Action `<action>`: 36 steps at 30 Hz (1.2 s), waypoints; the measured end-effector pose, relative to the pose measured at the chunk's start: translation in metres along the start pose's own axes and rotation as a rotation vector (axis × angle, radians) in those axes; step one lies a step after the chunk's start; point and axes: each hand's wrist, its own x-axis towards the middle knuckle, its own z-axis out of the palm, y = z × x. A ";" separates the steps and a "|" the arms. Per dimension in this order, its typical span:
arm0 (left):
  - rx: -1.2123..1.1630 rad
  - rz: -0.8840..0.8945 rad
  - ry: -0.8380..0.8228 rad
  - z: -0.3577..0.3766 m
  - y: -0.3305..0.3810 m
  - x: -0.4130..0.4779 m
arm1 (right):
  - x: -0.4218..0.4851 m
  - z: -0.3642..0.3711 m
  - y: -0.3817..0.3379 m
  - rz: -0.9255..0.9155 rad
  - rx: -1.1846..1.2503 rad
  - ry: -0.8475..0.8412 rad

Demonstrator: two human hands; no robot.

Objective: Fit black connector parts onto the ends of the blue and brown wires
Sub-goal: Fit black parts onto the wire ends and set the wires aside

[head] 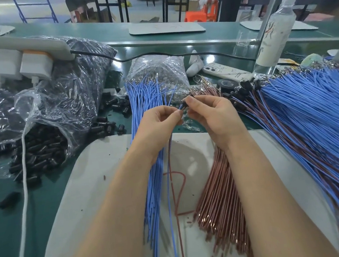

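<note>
Squarely above the pale grey mat (97, 168) on the green bench (0, 211), 2 hands meet. The right hand (213, 115) pinches a small black plastic connector (185, 103) between thumb and forefinger, its other fingers curled. The left hand (155, 121), also curled, pinches a wire end at the connector's mouth, where a short blue stretch shows. A thin brown wire (170, 155) hangs down from between the hands.

Under the left wrist lies a bundle of loose blue wires (142, 101); under the right wrist, a bundle of brown wires (218, 196). Far right spreads a large pile of blue-and-brown wires (310, 112) with black ends. Loose black connectors (37, 147) spill from a clear plastic bag (55, 95) on the left.
</note>
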 end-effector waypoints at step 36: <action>-0.100 0.046 0.093 0.008 0.002 -0.002 | -0.001 0.019 0.008 0.000 0.136 -0.021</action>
